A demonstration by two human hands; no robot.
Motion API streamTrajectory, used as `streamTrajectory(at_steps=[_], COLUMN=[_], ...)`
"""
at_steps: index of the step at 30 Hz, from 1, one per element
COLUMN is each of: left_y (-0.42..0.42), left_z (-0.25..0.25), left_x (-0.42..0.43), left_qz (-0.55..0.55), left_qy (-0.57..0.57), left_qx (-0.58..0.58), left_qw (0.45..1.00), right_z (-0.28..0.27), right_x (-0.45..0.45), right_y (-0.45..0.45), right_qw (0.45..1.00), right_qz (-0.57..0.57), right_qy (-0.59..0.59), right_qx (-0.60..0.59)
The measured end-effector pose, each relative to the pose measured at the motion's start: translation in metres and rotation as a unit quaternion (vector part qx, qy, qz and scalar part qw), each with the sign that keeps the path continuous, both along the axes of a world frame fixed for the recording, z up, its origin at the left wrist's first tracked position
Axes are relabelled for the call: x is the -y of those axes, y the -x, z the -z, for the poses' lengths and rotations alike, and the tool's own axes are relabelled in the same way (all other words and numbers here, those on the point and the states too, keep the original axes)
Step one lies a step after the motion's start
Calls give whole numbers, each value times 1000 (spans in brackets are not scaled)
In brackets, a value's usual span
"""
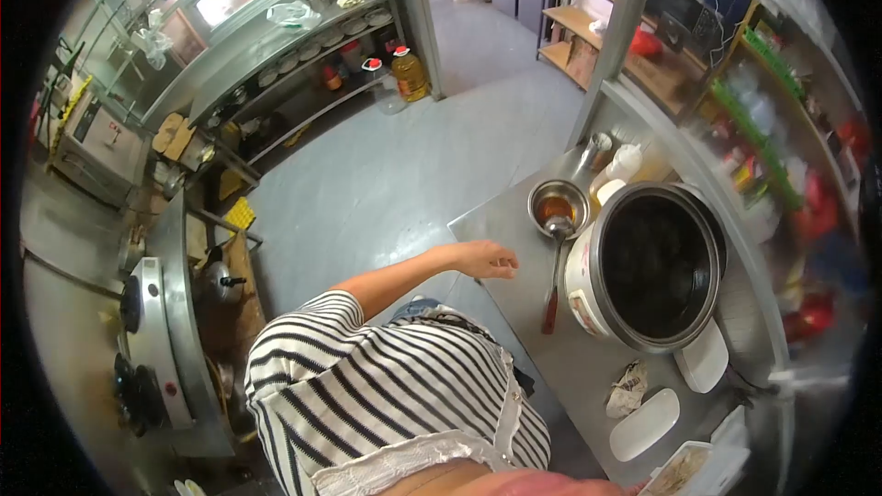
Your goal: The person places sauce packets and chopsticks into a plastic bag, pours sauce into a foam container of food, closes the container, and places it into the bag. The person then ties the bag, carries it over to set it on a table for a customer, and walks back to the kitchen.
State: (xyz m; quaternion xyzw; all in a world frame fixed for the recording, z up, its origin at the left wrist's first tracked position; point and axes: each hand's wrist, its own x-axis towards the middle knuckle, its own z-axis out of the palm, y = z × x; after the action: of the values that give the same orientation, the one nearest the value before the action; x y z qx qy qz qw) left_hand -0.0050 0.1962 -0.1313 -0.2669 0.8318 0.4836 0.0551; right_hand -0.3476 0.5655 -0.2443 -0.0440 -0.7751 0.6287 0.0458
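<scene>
we note, to the right of the left hand point(487, 259), a smooth metal counter point(524, 280), shiny metal bowl point(558, 190) and glossy pot rim point(596, 262); behind it, a matt cloth sleeve point(317, 317).

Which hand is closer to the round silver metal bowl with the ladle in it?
Left. The left hand hangs apart, lower left of the round silver metal bowl; the right hand is farther, at the bottom picture edge.
</scene>
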Motion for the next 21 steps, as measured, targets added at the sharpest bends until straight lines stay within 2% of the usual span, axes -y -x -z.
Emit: streamTrajectory(at_steps=[7, 10, 11, 12, 13, 14, 16, 17, 18, 19, 20, 21], left_y=[-82, -123, -134, -146, -155, -160, -169, -174, -177, -180, -180, -181], left_z=[-7, 4, 3, 0, -5, -13, -32, -41, -46, -47, -47, -48], left_x=[57, 79, 87, 93, 99, 105, 119, 125, 130, 136, 140, 145], left_qz=[-36, -60, -78, -95, -98, -100, -100, -112, -124, -123, -143, -163], left_qy=[7, -26, -77, -128, -128, -118, -104, -143, -182, -180, -247, -312], left_qx=[-43, -97, -121, -142, -143, -190, -239, -253, -266, -268, -297, -326], left_qw=[998, 993, 987, 977, 977, 970, 960, 950, 938, 938, 911, 877], right_z=[-71, -100, -108, -115, -121, -127, -143, -151, -161, -172, -197, -191], right_x=[78, 122, 135, 149, 160, 173, 210, 229, 262, 296, 326, 344], right_y=[-67, -102, -114, -125, -136, -148, -171, -183, -203, -223, -261, -269], right_qw=[994, 985, 980, 970, 953, 914, 848, 849, 865, 813, 810, 768], right_qz=[-61, -125, -151, -186, -215, -242, -296, -353, -469, -428, -377, -427], right_qy=[65, 74, 73, 37, -13, -99, -151, -110, 128, 369, 385, 396], right_qx=[-55, -94, -109, -155, -213, -309, -412, -377, -125, 140, 233, 265])
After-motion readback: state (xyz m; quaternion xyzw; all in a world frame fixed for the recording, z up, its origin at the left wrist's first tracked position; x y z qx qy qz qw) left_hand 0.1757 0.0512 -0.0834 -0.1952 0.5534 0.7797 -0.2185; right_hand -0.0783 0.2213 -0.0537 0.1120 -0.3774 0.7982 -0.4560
